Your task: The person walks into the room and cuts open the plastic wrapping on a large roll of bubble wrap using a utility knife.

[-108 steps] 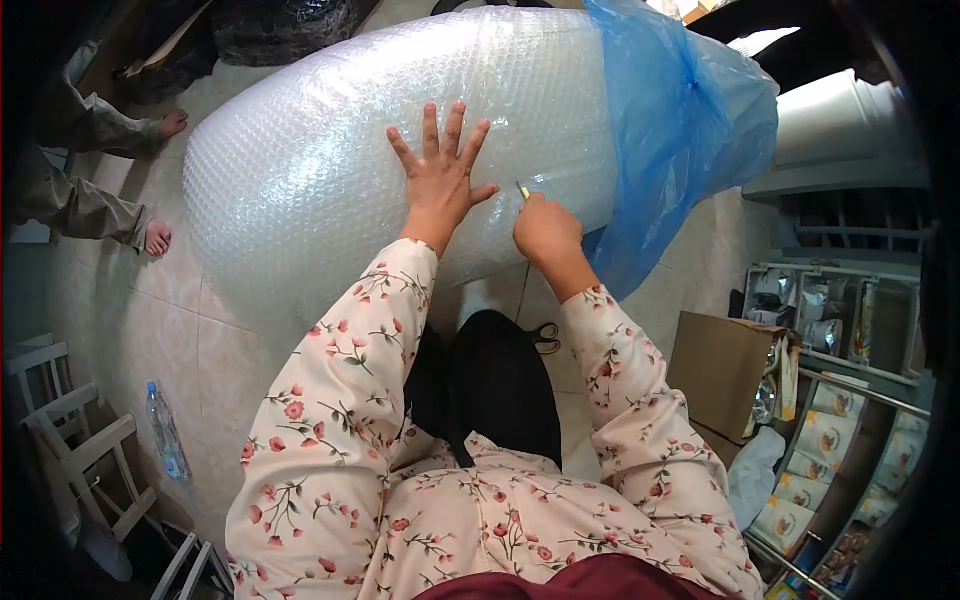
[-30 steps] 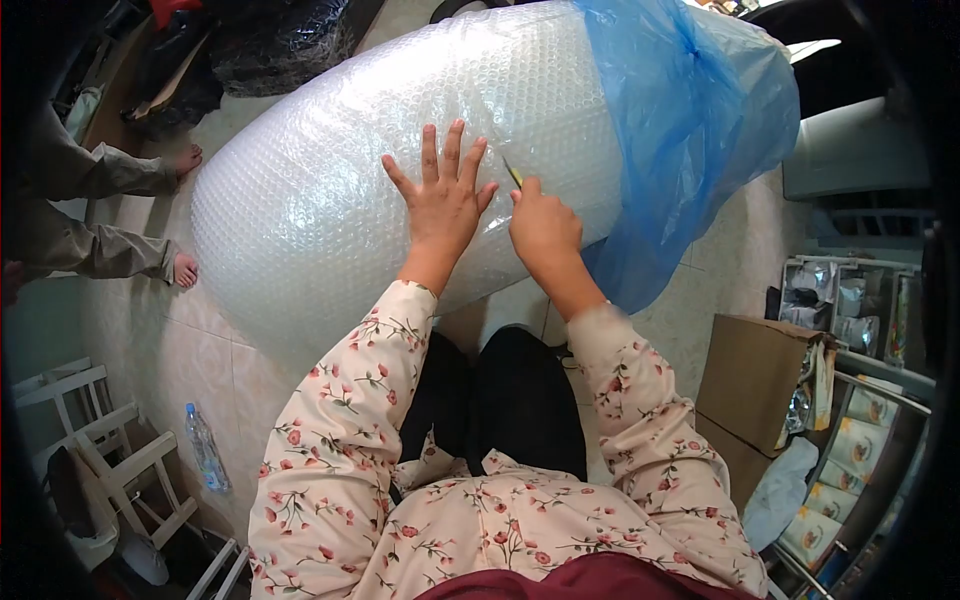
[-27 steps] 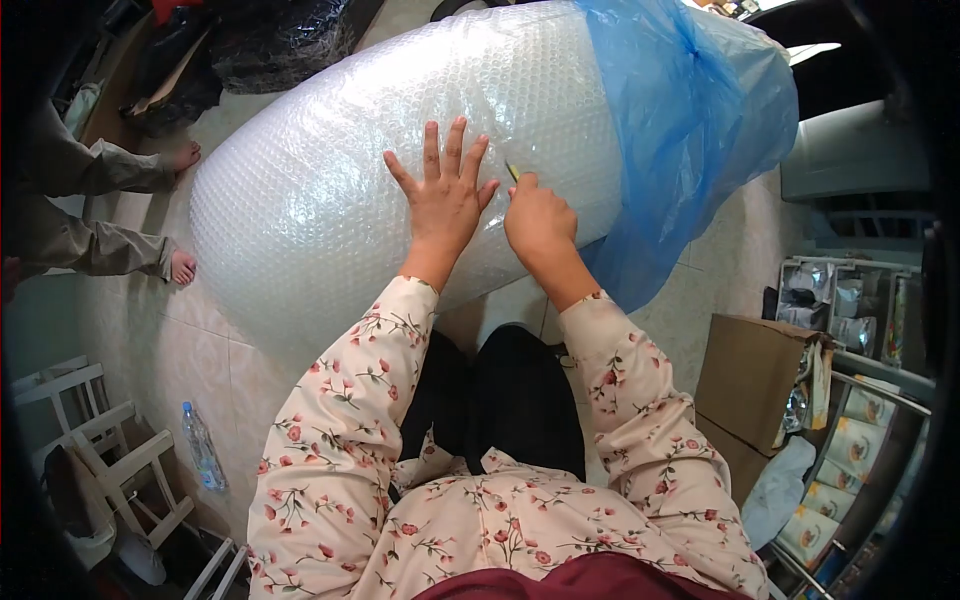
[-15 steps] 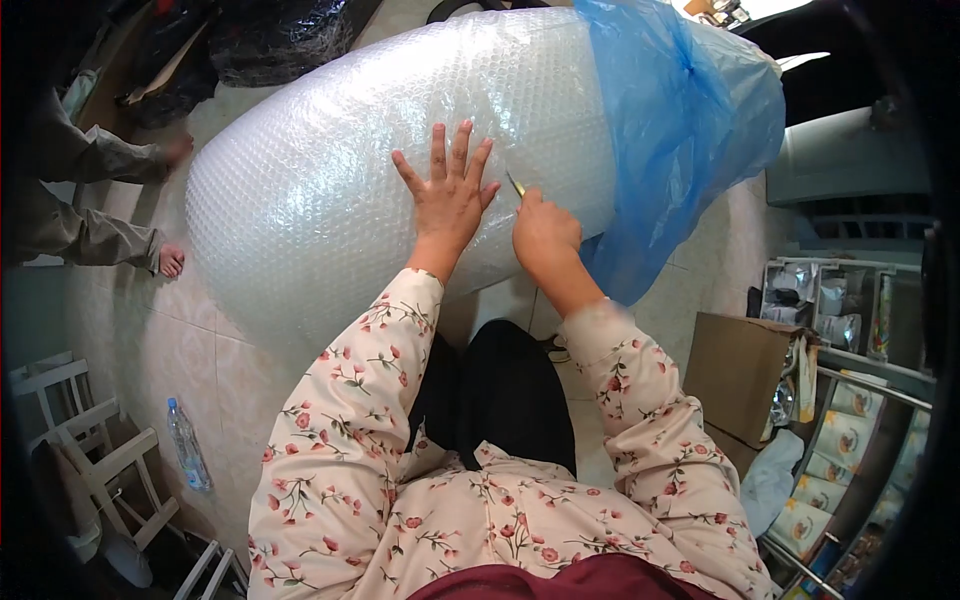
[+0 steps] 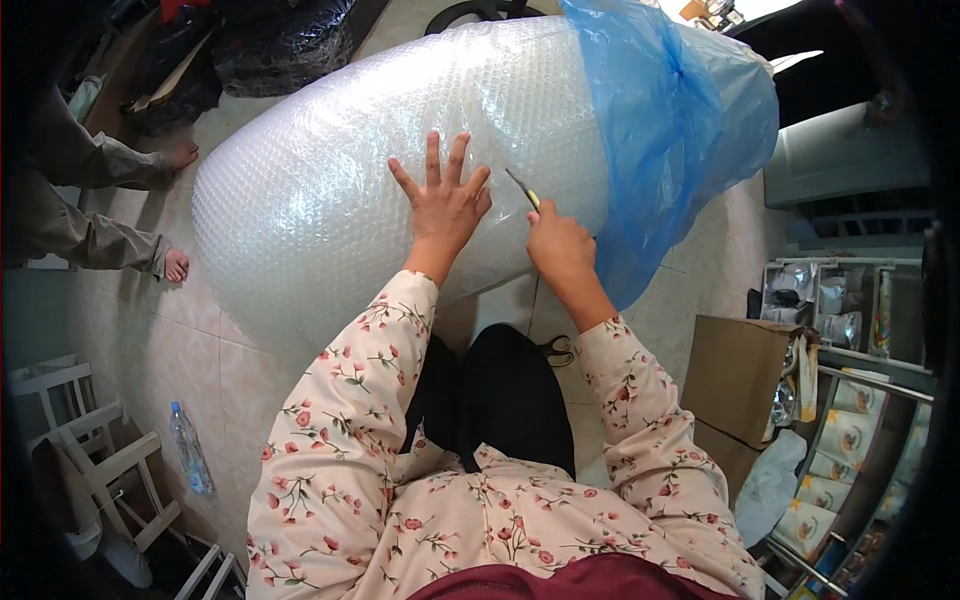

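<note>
Lying before me, one bulky, rounded bundle (image 5: 330,170) in glossy clear bubble wrap, one end sheathed in blue plastic (image 5: 650,150), its near side beneath the left hand (image 5: 448,212), spread wide and flat upon it, and the right hand (image 5: 562,244), closed round a slim, partly yellow cutter (image 5: 533,199).

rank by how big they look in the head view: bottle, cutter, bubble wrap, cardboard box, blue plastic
1. Bubble wrap
2. Blue plastic
3. Cardboard box
4. Bottle
5. Cutter, going by its visible part; the right hand hides the rest
</note>
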Demonstrator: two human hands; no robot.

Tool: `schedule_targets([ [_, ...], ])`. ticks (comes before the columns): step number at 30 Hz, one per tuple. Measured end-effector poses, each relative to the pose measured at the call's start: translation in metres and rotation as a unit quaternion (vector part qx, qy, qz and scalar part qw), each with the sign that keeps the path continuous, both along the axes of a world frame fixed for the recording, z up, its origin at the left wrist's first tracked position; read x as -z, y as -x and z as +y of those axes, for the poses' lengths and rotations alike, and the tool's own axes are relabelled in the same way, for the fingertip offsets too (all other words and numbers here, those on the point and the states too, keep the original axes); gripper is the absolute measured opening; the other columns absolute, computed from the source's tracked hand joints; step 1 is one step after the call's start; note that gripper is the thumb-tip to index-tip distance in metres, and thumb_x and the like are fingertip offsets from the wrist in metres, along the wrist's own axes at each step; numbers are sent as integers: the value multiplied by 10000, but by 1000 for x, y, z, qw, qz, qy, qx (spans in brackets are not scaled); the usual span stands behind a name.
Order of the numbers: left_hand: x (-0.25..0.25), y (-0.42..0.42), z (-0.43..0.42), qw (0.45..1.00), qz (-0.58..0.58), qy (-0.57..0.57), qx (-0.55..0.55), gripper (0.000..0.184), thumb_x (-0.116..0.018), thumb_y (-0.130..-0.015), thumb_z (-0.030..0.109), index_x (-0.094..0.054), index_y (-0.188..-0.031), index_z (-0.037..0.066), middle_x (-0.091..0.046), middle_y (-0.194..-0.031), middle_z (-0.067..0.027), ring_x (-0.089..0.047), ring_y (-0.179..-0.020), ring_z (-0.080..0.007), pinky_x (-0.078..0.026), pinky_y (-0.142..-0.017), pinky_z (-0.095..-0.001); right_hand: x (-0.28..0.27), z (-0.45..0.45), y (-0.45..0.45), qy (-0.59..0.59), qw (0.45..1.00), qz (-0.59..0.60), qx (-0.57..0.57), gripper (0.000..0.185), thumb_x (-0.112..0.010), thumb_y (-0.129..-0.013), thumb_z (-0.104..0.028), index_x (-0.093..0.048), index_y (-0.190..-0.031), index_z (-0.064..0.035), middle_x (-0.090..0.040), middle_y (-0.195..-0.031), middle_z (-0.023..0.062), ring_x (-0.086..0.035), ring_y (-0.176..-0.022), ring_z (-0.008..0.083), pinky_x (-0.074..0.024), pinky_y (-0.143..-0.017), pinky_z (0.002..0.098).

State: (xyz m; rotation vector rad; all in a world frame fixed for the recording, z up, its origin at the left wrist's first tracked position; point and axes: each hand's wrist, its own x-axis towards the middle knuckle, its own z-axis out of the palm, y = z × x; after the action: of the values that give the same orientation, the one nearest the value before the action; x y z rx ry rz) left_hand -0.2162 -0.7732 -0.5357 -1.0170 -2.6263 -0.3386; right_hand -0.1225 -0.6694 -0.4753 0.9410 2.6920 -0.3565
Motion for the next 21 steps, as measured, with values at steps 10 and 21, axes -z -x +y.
schedule_targets([
  [10, 3, -2, 2, 1000, 17, -20, 0, 222, -541, -712, 356, -526, -919, 277, -233, -1305, 5, -94, -1248, -283, 17, -866, -677, 7, -9, 19, -18, 999, -1, -31, 219, -378, -855, -262, -436, -901, -56, -595, -782, 158, -594, -720, 324, -468, -605, 412],
  [21, 9, -7, 1, 1000, 7, -18, 2, 223, -527, -717, 369, -517, -922, 282, -209, -1318, 4, -61, -1256, -280, 34, -867, -681, 6, -5, 37, -7, 997, -68, -45, 256, -399, -839, -251, -492, -926, -28, -587, -860, 162, -570, -806, 335, -437, -699, 429],
])
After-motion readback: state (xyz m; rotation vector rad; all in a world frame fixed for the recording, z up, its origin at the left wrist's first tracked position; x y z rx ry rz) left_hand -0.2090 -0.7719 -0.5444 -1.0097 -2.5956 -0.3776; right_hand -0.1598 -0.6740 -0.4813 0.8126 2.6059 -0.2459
